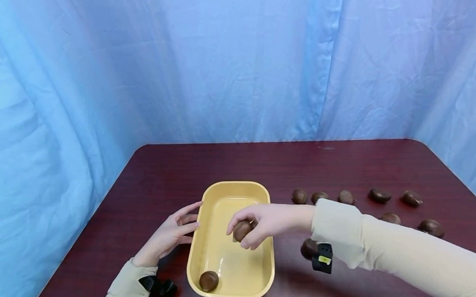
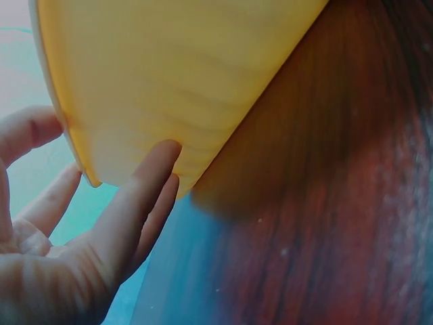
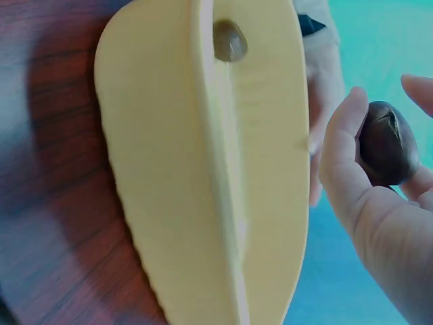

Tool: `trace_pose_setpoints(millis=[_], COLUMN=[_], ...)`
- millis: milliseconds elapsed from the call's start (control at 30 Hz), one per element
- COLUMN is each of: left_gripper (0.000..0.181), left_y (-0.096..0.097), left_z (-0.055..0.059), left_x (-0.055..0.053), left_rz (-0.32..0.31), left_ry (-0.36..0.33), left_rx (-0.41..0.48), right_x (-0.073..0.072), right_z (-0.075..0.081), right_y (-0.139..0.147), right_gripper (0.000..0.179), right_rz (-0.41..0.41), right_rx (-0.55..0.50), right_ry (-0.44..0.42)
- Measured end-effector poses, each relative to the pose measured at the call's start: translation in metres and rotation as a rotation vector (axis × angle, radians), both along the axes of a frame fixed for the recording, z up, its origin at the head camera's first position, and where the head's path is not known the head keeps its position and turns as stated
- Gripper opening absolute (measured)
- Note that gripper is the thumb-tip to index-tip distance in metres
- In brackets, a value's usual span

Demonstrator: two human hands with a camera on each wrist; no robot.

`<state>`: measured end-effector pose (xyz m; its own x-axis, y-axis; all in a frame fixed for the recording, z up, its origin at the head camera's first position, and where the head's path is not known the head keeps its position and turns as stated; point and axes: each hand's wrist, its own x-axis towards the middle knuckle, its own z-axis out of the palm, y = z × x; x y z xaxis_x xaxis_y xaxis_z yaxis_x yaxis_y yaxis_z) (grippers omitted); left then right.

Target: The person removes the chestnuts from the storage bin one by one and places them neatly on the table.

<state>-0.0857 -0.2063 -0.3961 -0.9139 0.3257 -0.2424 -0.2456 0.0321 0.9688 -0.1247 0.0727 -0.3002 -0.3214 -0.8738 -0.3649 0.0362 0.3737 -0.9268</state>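
A yellow tray (image 1: 270, 259) with rounded corners stands on the table. My right hand (image 1: 264, 223) is over the tray's middle and holds a glossy brown chestnut (image 1: 241, 231) between thumb and fingers. In the right wrist view, the held chestnut (image 3: 389, 143) shows a crease near its tip. Another chestnut (image 1: 209, 281) lies inside the tray, in its near left corner. My left hand (image 1: 171, 233) is at the tray's left side, fingers spread and fairly straight. Its fingertips (image 2: 169, 150) meet the outer wall and rim.
Several more chestnuts (image 1: 346, 197) lie scattered on the dark red table (image 1: 174, 172), right of the tray. One chestnut (image 1: 308, 249) sits close to the tray, partly behind the right wrist's black camera strap (image 1: 322, 258). Blue curtains (image 1: 240, 78) hang around the table's back and sides.
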Motion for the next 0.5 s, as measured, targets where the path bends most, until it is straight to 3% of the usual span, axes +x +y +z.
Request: trace_pose_setpoints(millis=[100, 333, 500], left_gripper=[0.065, 0.065, 0.065], left_y=[0.0, 0.001, 0.001], left_z=[0.0, 0.001, 0.001], left_x=[0.0, 0.001, 0.001], left_rz=[-0.002, -0.008, -0.003], left_ry=[0.004, -0.004, 0.0], left_rx=[0.005, 0.015, 0.009], right_x=[-0.004, -0.011, -0.015], right_z=[-0.001, -0.01, -0.018], right_y=[0.016, 0.058, 0.091], right_gripper=[0.036, 0.04, 0.042], right_rz=[-0.063, -0.136, -0.207], right_rx=[-0.03, 0.008, 0.022], right_ry=[-0.008, 0.171, 0.152])
